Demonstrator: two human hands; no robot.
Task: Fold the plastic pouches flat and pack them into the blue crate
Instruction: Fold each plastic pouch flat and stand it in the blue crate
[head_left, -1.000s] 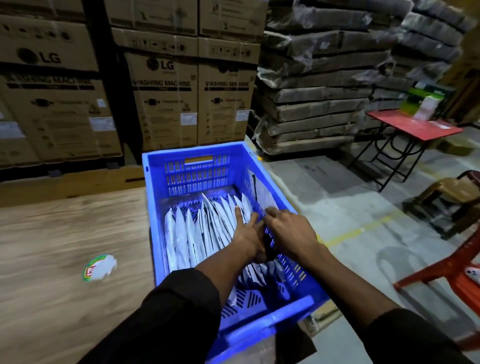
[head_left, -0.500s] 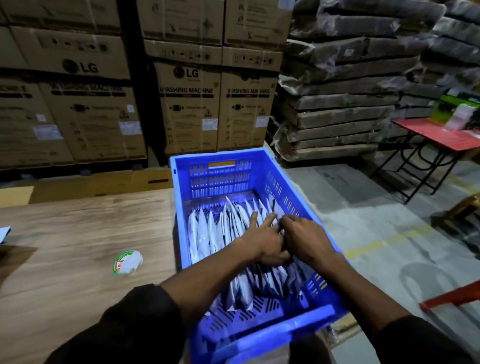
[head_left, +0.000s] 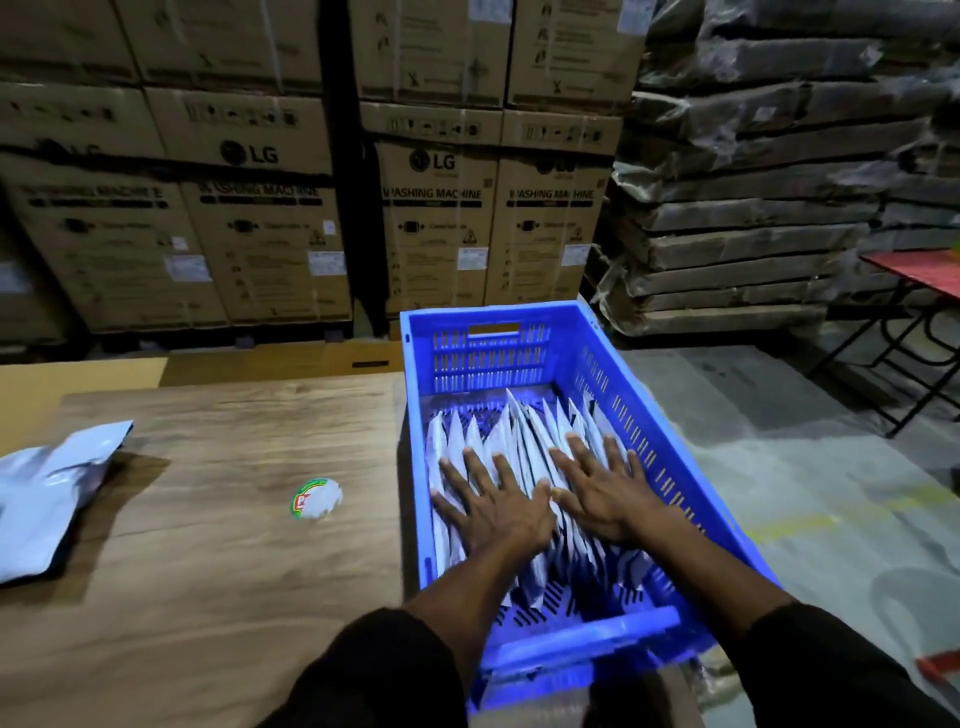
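At the far left of the tabletop (head_left: 218, 545) lies a puffy silver pouch (head_left: 47, 499), not yet folded, with a small round sticker (head_left: 316, 499) between it and the blue crate (head_left: 670, 457). The crate sits at the tabletop's right end, its right side apparently at or past the edge. Inside, the folded pouches (head_left: 519, 441) stand on edge in a leaning row. The left hand (head_left: 493, 504) lies flat with fingers spread, pressing on the left part of the row; the right hand (head_left: 605, 491) does the same just beside it, gripping nothing. Judging from this, the risk is that the springy plastic fans back up once the pressure comes off, or that hard pressing near the edge tips the crate.
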